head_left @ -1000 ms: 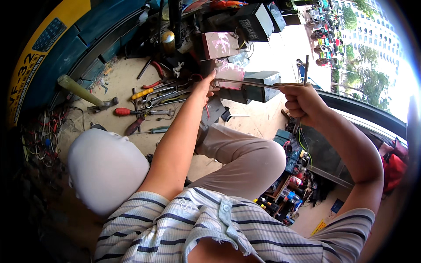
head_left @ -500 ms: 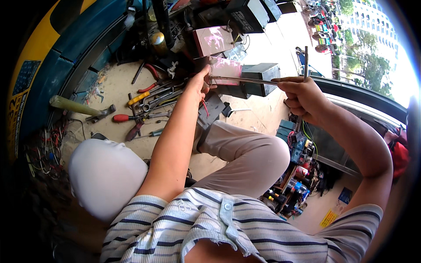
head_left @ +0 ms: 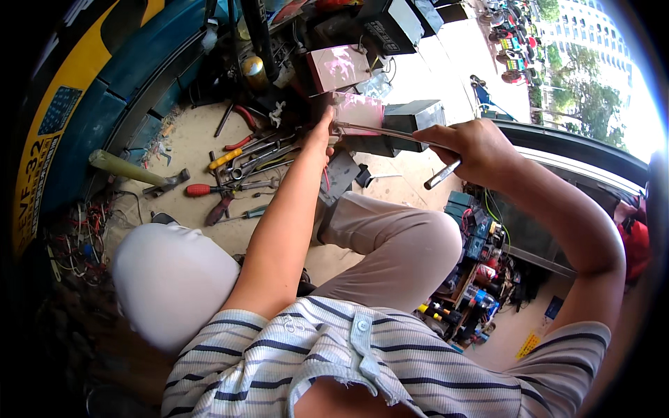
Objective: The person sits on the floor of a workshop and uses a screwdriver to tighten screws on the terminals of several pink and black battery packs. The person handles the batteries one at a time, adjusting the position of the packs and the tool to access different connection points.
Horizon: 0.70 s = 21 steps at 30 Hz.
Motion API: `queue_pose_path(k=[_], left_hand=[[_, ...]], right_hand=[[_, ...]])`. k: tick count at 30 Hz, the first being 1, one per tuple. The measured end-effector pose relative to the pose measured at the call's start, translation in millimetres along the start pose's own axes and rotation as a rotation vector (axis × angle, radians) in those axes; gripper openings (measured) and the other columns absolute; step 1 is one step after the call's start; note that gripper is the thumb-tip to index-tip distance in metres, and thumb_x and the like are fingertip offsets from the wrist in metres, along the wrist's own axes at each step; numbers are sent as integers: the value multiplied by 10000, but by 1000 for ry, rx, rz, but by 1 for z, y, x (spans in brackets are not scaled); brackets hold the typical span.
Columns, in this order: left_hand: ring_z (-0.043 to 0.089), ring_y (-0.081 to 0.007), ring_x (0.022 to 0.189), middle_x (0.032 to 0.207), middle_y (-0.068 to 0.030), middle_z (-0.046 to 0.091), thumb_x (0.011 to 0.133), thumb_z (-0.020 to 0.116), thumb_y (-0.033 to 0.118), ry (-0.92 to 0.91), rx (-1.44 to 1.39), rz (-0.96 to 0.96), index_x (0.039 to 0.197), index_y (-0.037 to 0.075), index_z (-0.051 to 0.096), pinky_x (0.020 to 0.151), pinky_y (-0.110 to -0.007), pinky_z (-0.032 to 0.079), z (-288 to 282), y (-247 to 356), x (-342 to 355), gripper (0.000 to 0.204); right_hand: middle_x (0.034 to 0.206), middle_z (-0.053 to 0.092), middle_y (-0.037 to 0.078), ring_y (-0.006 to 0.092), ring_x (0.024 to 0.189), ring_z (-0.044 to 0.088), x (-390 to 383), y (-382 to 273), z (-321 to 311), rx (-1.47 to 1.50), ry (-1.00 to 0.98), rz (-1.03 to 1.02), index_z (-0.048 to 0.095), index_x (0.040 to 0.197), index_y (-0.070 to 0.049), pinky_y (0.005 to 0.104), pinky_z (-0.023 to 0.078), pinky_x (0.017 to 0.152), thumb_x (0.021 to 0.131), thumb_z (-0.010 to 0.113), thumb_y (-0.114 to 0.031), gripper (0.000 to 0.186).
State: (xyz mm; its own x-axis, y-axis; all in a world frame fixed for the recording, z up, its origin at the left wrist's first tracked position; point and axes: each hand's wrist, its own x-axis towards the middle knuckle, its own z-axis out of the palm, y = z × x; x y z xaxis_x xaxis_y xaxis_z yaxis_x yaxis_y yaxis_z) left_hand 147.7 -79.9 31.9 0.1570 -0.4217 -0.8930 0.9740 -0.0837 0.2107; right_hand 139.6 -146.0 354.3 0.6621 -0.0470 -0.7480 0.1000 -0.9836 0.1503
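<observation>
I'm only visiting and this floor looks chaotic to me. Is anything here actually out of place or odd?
Mostly clutter: hand tools lie scattered on the sandy floor, with a hammer apart to the left and tangled wires at the edge. The left hand and right hand hold a long metal tool at a pink-topped box. Nothing looks spilled.

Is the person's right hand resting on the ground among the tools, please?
No, the right hand is raised above the knee, gripping a long metal tool that reaches to the left hand.
</observation>
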Motion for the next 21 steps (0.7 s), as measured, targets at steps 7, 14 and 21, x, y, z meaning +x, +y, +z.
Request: queue_pose_path(k=[7, 14, 21], left_hand=[[314, -152, 539, 681, -14, 315, 750, 607, 595, 320, -522, 190, 905, 62, 497, 473, -290, 234, 18, -64, 20, 566], [217, -47, 387, 522, 90, 340, 824, 614, 475, -622, -736, 12, 784, 110, 524, 387, -215, 136, 47, -23, -100, 378], [245, -52, 374, 583, 78, 470, 844, 630, 223, -609, -899, -44, 739, 139, 474, 378, -218, 153, 37, -7, -87, 206]], right_hand=[[719, 597, 7, 180, 686, 608, 0, 7, -7, -611, 184, -405, 597, 1128, -197, 321, 481, 629, 774, 595, -141, 359], [729, 543, -37, 131, 791, 522, -13, 15, 7, -730, 569, -547, 631, 960, -126, 266, 401, 784, 691, 590, -151, 273], [1234, 483, 88, 272, 1050, 508, -27, -12, -2, -203, 906, 105, 435, 1285, -96, 338, 385, 947, 727, 489, 40, 577]])
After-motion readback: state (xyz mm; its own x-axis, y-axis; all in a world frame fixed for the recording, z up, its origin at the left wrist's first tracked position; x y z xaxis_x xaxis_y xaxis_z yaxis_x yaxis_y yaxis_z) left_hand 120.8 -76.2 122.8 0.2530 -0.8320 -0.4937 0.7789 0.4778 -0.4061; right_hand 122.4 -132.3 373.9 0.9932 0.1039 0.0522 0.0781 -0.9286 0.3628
